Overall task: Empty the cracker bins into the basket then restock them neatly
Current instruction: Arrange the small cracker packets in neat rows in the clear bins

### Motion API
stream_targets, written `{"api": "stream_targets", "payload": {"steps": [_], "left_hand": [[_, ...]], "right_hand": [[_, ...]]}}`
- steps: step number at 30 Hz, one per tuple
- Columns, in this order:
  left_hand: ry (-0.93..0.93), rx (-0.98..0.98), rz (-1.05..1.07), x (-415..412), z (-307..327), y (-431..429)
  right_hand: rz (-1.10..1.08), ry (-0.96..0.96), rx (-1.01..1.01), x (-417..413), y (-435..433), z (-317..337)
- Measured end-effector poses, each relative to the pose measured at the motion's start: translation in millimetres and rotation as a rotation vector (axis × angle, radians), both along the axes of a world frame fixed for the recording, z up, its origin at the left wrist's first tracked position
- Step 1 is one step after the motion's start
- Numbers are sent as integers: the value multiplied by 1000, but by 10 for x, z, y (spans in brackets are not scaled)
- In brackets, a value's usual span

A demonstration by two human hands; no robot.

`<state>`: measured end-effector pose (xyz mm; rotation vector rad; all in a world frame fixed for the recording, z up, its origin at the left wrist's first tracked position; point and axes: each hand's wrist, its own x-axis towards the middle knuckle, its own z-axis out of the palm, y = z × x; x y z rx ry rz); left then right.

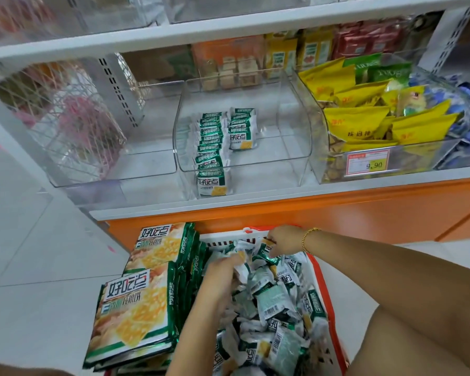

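A red and white basket (pixel 323 289) on the floor is heaped with small green and white cracker packets (pixel 277 302). My left hand (pixel 223 270) digs into the heap and its fingers curl round packets. My right hand (pixel 281 240) pinches a packet near the basket's far rim. The clear middle bin (pixel 291 147) on the shelf holds two neat rows of upright cracker packets (pixel 213 147), a long left row and a short right one. The clear bin to its left (pixel 114 158) holds nothing.
Large flat empty cracker bags (pixel 136 305) lie stacked on the basket's left side. To the right, a clear bin (pixel 385 164) holds yellow and green snack bags and bears a price tag. Boxes stand at the shelf's back. An orange base runs under the shelf.
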<state>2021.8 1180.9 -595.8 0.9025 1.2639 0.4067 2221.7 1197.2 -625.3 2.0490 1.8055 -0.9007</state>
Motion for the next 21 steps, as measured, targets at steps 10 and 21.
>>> {"api": "stream_targets", "payload": {"steps": [10,21], "left_hand": [[-652,-224,158,-108,709,30],[-518,-131,193,-321,472,176]], "right_hand": [[-56,127,-27,-196,30,-94],[-355,559,74,74,-529,820]]}}
